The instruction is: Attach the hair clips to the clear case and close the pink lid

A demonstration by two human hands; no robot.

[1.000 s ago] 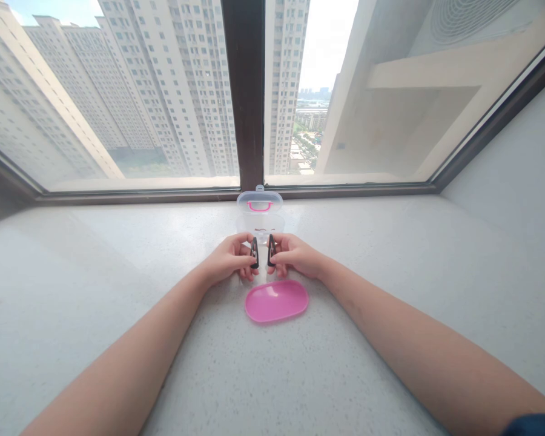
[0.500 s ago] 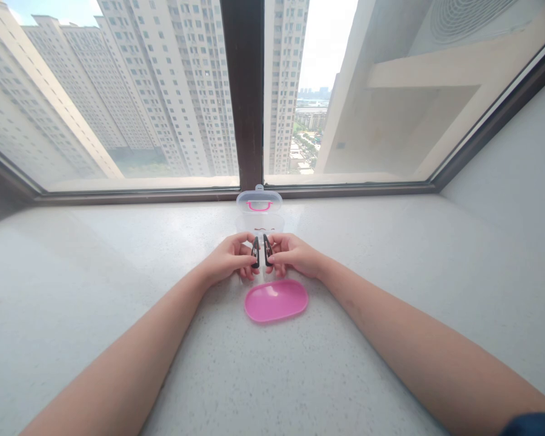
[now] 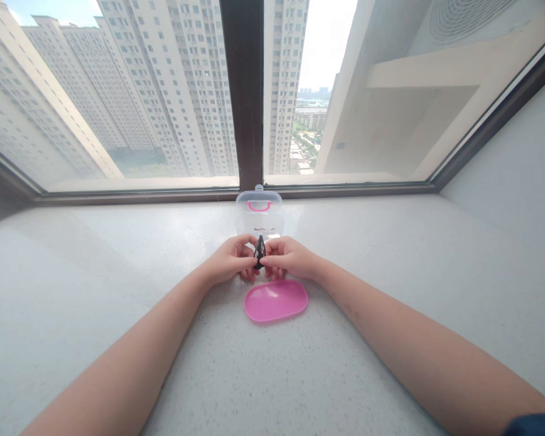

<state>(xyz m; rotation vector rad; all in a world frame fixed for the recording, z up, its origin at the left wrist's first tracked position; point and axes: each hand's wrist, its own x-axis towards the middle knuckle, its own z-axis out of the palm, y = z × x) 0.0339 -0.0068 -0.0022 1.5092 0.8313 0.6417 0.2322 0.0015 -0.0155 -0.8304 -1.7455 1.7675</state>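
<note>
Between my hands two black snap hair clips point(image 3: 259, 252) are held upright, close together so that they look like one dark shape. My left hand point(image 3: 236, 257) is closed on one clip, thumb and fingers pinching it from the left. From the right, my right hand point(image 3: 288, 255) pinches the other clip in the same way. Just in front of the hands lies a pink oval tray point(image 3: 276, 301). Behind them stands a clear plastic case point(image 3: 245, 224) with its lid point(image 3: 243, 198) raised; a few small dark things inside it are too small to name.
A pink handle point(image 3: 259, 209) shows at the case's lid. The speckled white sill point(image 3: 95, 272) runs up to a dark window frame point(image 3: 163, 197). A white wall point(image 3: 518, 157) closes the right side.
My right hand has moved left, bringing its hair clip from a small gap away to right beside the one in my left hand. The tray and the case have stayed in place.
</note>
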